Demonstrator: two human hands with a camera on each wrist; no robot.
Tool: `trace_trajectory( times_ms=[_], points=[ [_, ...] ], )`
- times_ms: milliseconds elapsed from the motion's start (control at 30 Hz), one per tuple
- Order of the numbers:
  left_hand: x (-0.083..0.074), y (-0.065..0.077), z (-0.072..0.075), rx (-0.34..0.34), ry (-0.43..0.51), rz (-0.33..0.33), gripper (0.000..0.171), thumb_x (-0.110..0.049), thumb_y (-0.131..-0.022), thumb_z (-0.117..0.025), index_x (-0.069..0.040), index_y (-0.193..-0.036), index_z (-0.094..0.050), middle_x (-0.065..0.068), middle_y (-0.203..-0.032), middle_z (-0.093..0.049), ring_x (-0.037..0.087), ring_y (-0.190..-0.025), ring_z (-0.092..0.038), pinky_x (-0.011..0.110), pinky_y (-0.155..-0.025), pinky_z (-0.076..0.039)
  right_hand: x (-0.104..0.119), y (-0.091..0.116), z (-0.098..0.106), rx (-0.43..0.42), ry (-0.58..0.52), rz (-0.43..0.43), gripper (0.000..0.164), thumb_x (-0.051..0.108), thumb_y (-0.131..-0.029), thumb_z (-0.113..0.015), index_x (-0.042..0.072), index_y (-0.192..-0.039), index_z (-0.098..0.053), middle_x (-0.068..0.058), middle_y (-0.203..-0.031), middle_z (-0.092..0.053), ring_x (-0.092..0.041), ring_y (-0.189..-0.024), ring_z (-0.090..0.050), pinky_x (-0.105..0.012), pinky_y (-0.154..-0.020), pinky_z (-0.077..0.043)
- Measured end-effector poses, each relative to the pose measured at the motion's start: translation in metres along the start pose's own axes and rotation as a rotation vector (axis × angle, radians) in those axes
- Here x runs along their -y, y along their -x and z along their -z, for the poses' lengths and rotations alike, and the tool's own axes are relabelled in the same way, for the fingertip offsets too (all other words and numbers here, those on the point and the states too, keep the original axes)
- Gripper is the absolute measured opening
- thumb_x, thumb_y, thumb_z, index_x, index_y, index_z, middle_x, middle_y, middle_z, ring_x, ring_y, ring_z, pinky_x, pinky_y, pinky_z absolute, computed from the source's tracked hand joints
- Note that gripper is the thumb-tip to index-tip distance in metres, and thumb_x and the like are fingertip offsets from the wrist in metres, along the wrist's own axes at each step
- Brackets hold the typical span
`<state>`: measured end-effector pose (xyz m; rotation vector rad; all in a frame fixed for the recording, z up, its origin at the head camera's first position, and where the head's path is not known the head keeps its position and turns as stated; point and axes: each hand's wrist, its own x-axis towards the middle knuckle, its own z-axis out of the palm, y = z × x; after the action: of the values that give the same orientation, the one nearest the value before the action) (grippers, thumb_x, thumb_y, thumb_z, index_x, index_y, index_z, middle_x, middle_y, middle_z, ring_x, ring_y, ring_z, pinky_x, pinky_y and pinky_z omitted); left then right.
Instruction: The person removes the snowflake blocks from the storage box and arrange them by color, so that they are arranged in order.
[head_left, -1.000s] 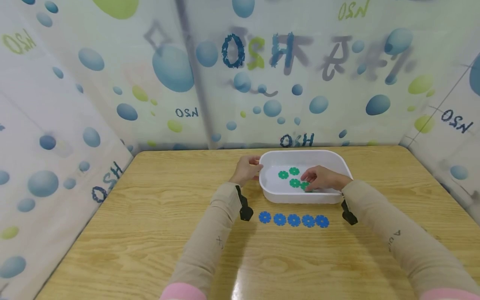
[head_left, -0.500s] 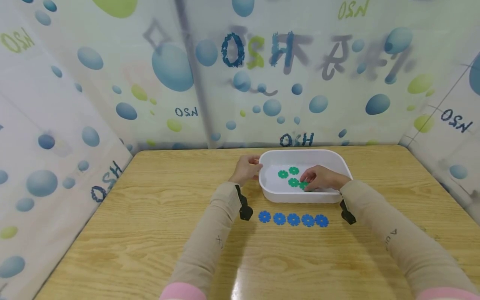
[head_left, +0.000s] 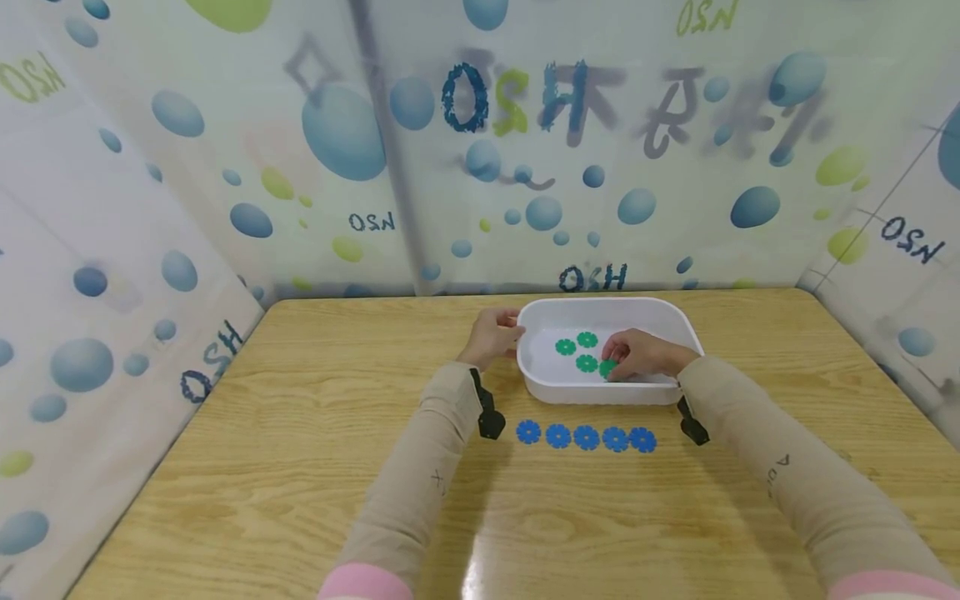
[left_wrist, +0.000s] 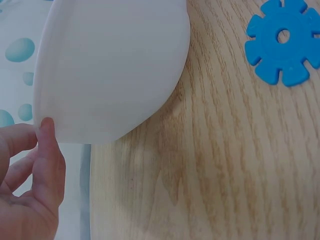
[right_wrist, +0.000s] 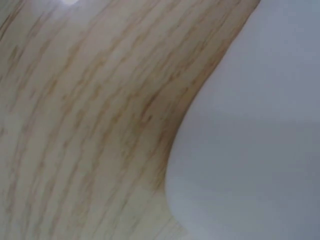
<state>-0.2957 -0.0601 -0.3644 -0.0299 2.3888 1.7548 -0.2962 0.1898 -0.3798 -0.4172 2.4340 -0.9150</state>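
Observation:
In the head view my left hand (head_left: 492, 335) holds the left end of a white plastic tub (head_left: 609, 395). Up close in the left wrist view, its thumb and a finger pinch the tub's rim. My right hand (head_left: 647, 354) reaches down inside the tub, fingers curled at a green notched snowflake disc (head_left: 607, 367) that they partly cover. Three other green snowflake discs (head_left: 587, 363) lie on the tub floor to the left of it. The right wrist view shows only the tub's outer wall (right_wrist: 250, 150) and wood, so the right hand's fingers are hidden there.
A row of several blue snowflake discs (head_left: 587, 437) lies flat on the wooden table (head_left: 315, 450) in front of the tub; one blue disc (left_wrist: 284, 42) shows large in the left wrist view. Behind the table hangs a bubble-patterned curtain (head_left: 480, 208).
My right hand's fingers have curled in slightly at the green disc, which now shows a little more. My left hand stays at the tub's rim, and the blue row is unchanged.

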Motion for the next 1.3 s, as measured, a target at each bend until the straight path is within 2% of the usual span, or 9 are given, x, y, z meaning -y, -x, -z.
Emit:
trace_trajectory(
  times_ms=[300,567,767,967,1167,1300],
  points=[
    [0.0,0.0,0.0,0.001,-0.001,-0.002,0.034,0.0,-0.085,-0.055,-0.001,-0.118,-0.053,0.013,-0.099,-0.05,0.027,-0.09,-0.055,0.038,-0.069,-0.054,-0.003,0.002,-0.001,-0.039,-0.007,0.022,0.024,0.007,-0.077,-0.066,-0.003,-0.094,-0.052,-0.007,-0.083,-0.05,-0.019,-0.079,-0.044,-0.025,-0.07,-0.04],
    [0.0,0.001,-0.001,-0.001,-0.015,-0.007,0.034,-0.001,-0.085,-0.055,-0.001,-0.119,-0.053,0.013,-0.1,-0.05,0.026,-0.089,-0.055,0.035,-0.067,-0.054,-0.001,0.004,0.001,-0.063,-0.07,0.06,0.016,0.002,-0.081,-0.06,-0.004,-0.094,-0.053,-0.01,-0.085,-0.053,-0.017,-0.075,-0.051,-0.024,-0.067,-0.049],
    [0.0,0.001,-0.001,-0.006,-0.008,-0.012,0.033,0.0,-0.085,-0.055,-0.001,-0.117,-0.054,0.014,-0.1,-0.051,0.026,-0.088,-0.056,0.033,-0.064,-0.055,0.007,0.011,0.007,-0.101,-0.115,0.107,0.021,0.006,-0.084,-0.058,-0.005,-0.101,-0.053,-0.015,-0.097,-0.054,-0.021,-0.085,-0.054,-0.03,-0.073,-0.052],
    [0.001,0.0,0.0,0.0,-0.02,-0.017,0.034,-0.001,-0.085,-0.056,-0.001,-0.119,-0.053,0.014,-0.101,-0.051,0.023,-0.087,-0.055,0.031,-0.063,-0.055,0.019,0.02,0.01,-0.135,-0.158,0.127,0.026,0.005,-0.085,-0.058,-0.009,-0.106,-0.051,-0.014,-0.095,-0.054,-0.02,-0.086,-0.055,-0.029,-0.073,-0.053],
    [0.001,0.001,0.001,-0.003,-0.011,-0.023,0.034,-0.001,-0.085,-0.056,-0.001,-0.119,-0.053,0.013,-0.099,-0.051,0.023,-0.086,-0.055,0.032,-0.064,-0.055,0.031,0.029,0.005,-0.133,-0.206,0.219,0.025,0.004,-0.084,-0.058,-0.009,-0.105,-0.053,-0.014,-0.093,-0.056,-0.023,-0.083,-0.057,-0.032,-0.072,-0.053],
    [0.001,0.001,0.0,-0.002,-0.009,-0.024,0.034,0.0,-0.084,-0.056,-0.001,-0.118,-0.054,0.012,-0.098,-0.051,0.022,-0.085,-0.055,0.034,-0.066,-0.054,0.043,0.036,-0.004,-0.099,-0.218,0.286,0.02,0.003,-0.084,-0.057,-0.007,-0.102,-0.055,-0.013,-0.091,-0.058,-0.024,-0.081,-0.058,-0.032,-0.071,-0.053]
  ],
)
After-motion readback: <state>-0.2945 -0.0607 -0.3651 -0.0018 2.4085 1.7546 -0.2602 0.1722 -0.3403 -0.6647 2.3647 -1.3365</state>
